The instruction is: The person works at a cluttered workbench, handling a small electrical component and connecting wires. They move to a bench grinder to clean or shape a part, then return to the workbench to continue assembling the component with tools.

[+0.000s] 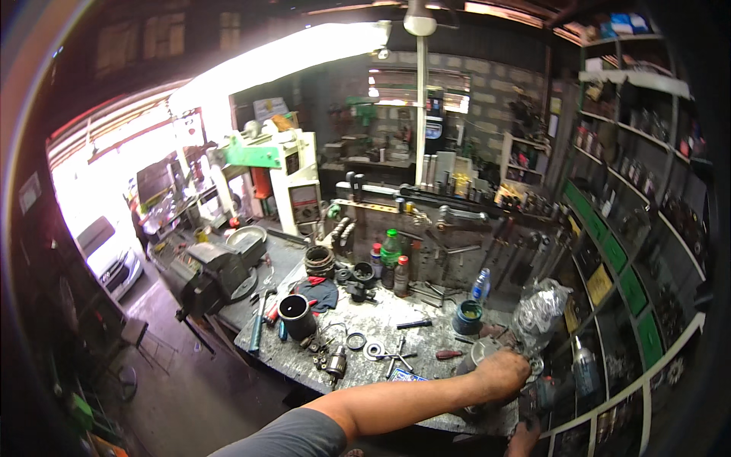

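Note:
My left arm reaches right from the lower edge, its hand (502, 373) closed at the bench's right end, over a grey cylindrical part (483, 352); what the fingers grip is hidden. Just below, my right hand (524, 434) is partly visible among dark shapes, its fingers unclear. Behind the hands are a blue tub (469, 318), a clear plastic bag (542, 311) and a water bottle (480, 286). Left of them lie a red-handled tool (449, 355) and a cross-shaped wrench (397, 356).
The metal bench (266, 350) also holds a black cylinder (297, 316), bottles (390, 255), rings and tools. A machine (217, 270) stands at left, beside a doorway showing a parked car (110, 266). Shelving with green drawers (632, 286) lines the right.

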{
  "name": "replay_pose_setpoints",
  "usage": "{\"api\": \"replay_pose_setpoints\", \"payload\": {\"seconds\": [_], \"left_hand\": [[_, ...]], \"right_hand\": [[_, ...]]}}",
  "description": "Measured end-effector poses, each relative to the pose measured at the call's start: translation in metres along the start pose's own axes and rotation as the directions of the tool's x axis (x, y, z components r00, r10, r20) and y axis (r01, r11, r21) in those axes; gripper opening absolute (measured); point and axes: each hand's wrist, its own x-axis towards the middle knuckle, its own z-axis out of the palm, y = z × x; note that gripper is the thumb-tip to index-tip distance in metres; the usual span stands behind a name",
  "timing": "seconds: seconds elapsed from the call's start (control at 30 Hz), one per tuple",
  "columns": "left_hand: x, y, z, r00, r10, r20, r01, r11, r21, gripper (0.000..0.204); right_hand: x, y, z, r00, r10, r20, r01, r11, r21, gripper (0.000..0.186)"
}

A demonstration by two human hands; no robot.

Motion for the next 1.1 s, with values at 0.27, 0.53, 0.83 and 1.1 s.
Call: {"api": "replay_pose_setpoints", "payload": {"seconds": [0.27,0.53,0.83,1.1], "left_hand": [[-0.001,0.000,0.005,0.989,0.008,-0.145,-0.012,1.000,-0.026,0.017],[0.002,0.012,-0.015,0.995,-0.067,0.073,0.067,0.998,0.008,0.020],[0.007,0.008,-0.004,0.996,-0.077,0.049,0.077,0.997,0.013,0.030],[0.007,0.007,-0.007,0.990,-0.045,0.134,0.039,0.998,0.048,0.028]], "right_hand": [[-0.007,-0.069,-0.041,0.900,-0.365,0.239,0.346,0.931,0.118,0.035],[0.023,-0.118,-0.075,0.676,-0.525,0.517,0.565,0.820,0.093,0.027],[0.039,-0.137,-0.096,0.630,-0.480,0.610,0.637,0.769,-0.054,0.044],[0.012,-0.164,-0.106,0.666,-0.506,0.548,0.637,0.768,-0.066,0.035]]}}
